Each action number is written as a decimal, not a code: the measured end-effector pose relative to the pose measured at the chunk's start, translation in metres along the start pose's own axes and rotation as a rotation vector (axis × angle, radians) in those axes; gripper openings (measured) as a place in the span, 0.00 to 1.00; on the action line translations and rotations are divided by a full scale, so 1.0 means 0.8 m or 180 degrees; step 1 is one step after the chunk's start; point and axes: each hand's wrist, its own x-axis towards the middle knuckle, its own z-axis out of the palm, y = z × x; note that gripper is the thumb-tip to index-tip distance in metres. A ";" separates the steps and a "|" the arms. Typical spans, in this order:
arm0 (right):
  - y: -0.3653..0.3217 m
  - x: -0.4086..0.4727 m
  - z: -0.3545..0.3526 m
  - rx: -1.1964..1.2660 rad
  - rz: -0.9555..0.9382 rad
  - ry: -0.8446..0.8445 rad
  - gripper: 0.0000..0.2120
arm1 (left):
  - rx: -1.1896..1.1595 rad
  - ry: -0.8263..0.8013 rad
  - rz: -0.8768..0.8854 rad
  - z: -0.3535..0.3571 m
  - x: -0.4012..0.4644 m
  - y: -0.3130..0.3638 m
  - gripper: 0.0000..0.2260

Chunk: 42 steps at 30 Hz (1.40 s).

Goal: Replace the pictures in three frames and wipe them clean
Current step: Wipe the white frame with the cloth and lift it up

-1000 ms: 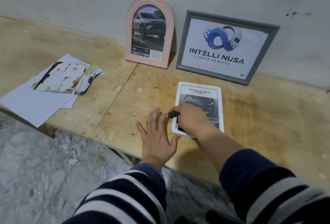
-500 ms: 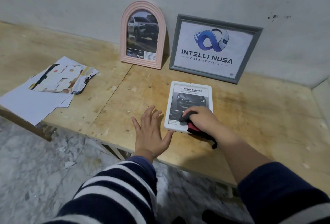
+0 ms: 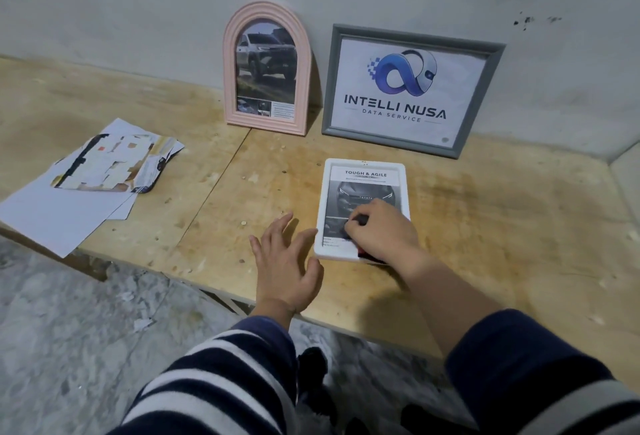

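Observation:
A white frame with a dark car picture lies flat on the plywood table. My right hand grips a dark and red cloth and presses it on the frame's lower half. My left hand lies flat on the table with fingers spread, its thumb against the frame's lower left corner. A pink arched frame with a car photo and a grey frame with a logo print lean on the wall behind.
Loose white sheets and cut-up pictures lie at the table's left edge, partly overhanging it. A wall corner closes the table on the right. A marbled floor lies below the front edge.
My right hand with the cloth slid from the frame's lower left edge to its lower right, then up onto the picture. My left hand stayed flat beside the frame.

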 end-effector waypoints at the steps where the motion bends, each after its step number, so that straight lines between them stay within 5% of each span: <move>1: 0.003 0.005 -0.009 0.0114 0.0112 0.0009 0.09 | -0.0066 0.0085 -0.0101 -0.001 -0.001 0.001 0.17; 4: 0.007 0.039 -0.041 0.0371 0.0235 0.0135 0.12 | -0.0200 0.0299 -0.0519 -0.007 0.034 0.016 0.12; 7: 0.006 0.082 -0.058 0.0346 0.0153 0.0349 0.05 | -0.0188 -0.0064 -0.0514 -0.009 0.092 0.030 0.12; 9: -0.001 0.111 -0.061 0.0287 0.0082 0.0388 0.13 | -0.0179 -0.0329 -0.0525 -0.005 0.130 0.038 0.14; 12: -0.017 0.155 -0.058 -0.0047 -0.0102 0.0323 0.23 | -0.0118 -0.0644 -0.0823 0.005 0.177 0.042 0.16; 19: -0.051 0.201 -0.024 -0.1306 -0.1071 -0.0146 0.19 | -0.0089 -0.0942 -0.1089 0.025 0.211 0.034 0.11; 35: 0.036 0.182 -0.064 -0.0967 0.0462 0.0016 0.13 | 0.0389 -0.1066 -0.1167 0.024 0.217 0.050 0.14; 42: 0.068 0.166 -0.060 -0.0093 0.1139 0.0195 0.09 | 0.0389 -0.0981 -0.1288 0.028 0.213 0.058 0.13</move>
